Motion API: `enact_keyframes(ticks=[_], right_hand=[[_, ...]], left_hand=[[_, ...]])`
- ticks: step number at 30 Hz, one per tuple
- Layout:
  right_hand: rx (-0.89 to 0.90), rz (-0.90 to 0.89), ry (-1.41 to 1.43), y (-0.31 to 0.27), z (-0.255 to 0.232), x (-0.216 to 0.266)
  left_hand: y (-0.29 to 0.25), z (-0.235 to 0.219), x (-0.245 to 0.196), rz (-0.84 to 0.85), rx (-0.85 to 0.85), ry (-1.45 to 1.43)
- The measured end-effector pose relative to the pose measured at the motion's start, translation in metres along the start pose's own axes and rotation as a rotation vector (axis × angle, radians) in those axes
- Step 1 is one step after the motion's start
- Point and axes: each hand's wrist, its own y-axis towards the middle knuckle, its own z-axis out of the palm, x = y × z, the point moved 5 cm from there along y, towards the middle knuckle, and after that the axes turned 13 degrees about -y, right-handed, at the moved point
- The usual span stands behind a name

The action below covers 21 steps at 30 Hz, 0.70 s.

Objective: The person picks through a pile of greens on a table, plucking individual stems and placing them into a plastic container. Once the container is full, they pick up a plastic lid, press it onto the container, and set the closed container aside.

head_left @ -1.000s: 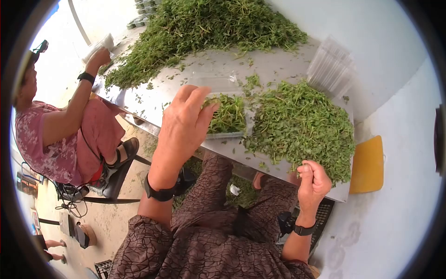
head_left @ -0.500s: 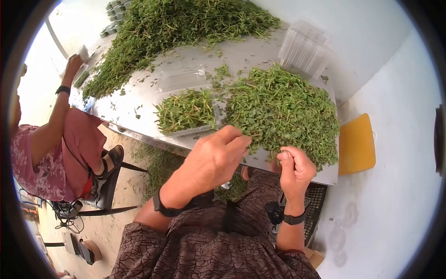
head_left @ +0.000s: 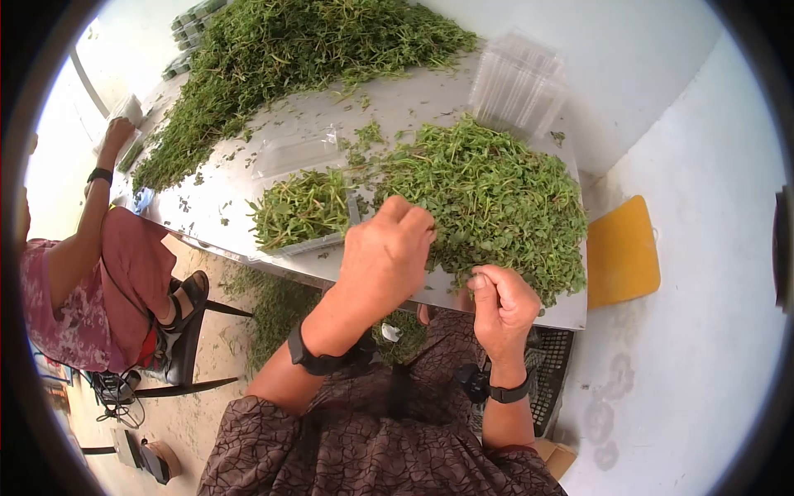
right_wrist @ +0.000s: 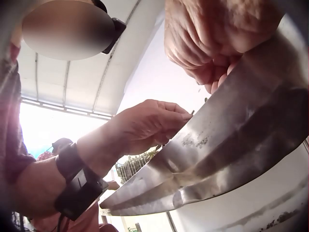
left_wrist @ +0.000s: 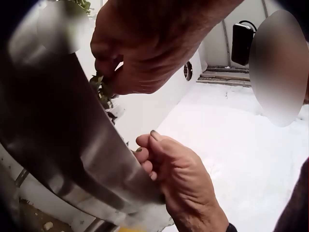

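My left hand point(head_left: 389, 248) is over the near edge of the smaller heap of green sprigs point(head_left: 488, 194), fingers bent down. Its thumb and fingertips pinch a leafy sprig point(left_wrist: 101, 92) in the left wrist view. Close by on the right, my right hand point(head_left: 506, 306) has curled fingers, with the thumb brought against the forefinger. A small green bit point(left_wrist: 138, 150) shows at those fingertips. Left of the heap, a clear plastic box point(head_left: 310, 245) filled with cut sprigs stands with its lid point(head_left: 294, 153) folded back.
A much larger pile of greens point(head_left: 314, 54) covers the back of the metal table point(head_left: 389, 95). Stacked clear boxes point(head_left: 517, 83) stand by the wall. At left another person point(head_left: 70, 281) sits with an arm at the table. A yellow board point(head_left: 624, 252) hangs beyond the table's right end.
My left hand has come from above the plastic box, right and down to the small heap beside my right hand. The right hand keeps its pinched pose. The head view has shifted right.
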Motion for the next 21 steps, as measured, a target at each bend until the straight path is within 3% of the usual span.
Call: enact_keyframes(ticks=[2,15,21], right_hand=[[-0.001,-0.013,-0.001,0.0,0.0,0.0],[-0.018,-0.008,0.016,-0.002,0.002,-0.001],[-0.013,0.005,-0.014,-0.002,0.002,-0.002]], left_hand=[[0.001,-0.007,-0.002,-0.029,-0.078,-0.078],[-0.04,-0.031,0.003,-0.085,0.024,-0.007],[-0.047,-0.03,0.009,-0.069,-0.005,-0.013]])
